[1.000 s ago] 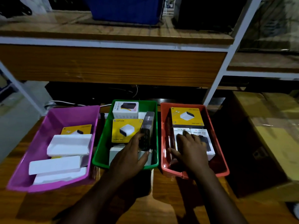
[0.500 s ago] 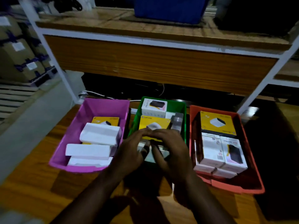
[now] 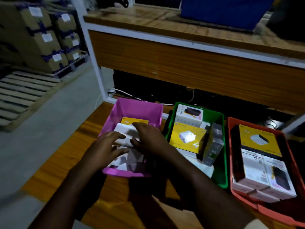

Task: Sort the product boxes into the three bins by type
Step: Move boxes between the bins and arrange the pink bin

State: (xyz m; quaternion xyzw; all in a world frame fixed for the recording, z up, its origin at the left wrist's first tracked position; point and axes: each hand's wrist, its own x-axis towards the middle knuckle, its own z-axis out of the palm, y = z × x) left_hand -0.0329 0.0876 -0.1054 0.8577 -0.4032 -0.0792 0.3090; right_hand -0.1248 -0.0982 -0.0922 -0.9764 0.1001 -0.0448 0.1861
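Three bins stand side by side on the wooden table [image 3: 69, 164]. The pink bin [image 3: 138, 104] holds stacked white boxes [image 3: 123, 131] and a yellow box [image 3: 132, 120]. My left hand [image 3: 105, 146] hovers over the white boxes with fingers spread. My right hand [image 3: 148, 138] lies on the top white box; whether it grips is unclear. The green bin [image 3: 214, 113] holds a yellow box [image 3: 186, 138], a white box [image 3: 189, 113] and a dark box on edge [image 3: 212, 144]. The red bin [image 3: 229, 146] holds a yellow box [image 3: 259, 139] and white boxes [image 3: 264, 176].
A wooden shelf [image 3: 181, 63] on a white frame post [image 3: 92, 55] overhangs the back of the bins. A blue crate [image 3: 222, 10] sits on it. Cables [image 3: 125, 95] lie behind the bins. Stacked cartons [image 3: 41, 38] and a pallet [image 3: 21, 96] are on the floor at left.
Both hands have moved left, from the green and red bins to the pink bin. My view has swung left too.
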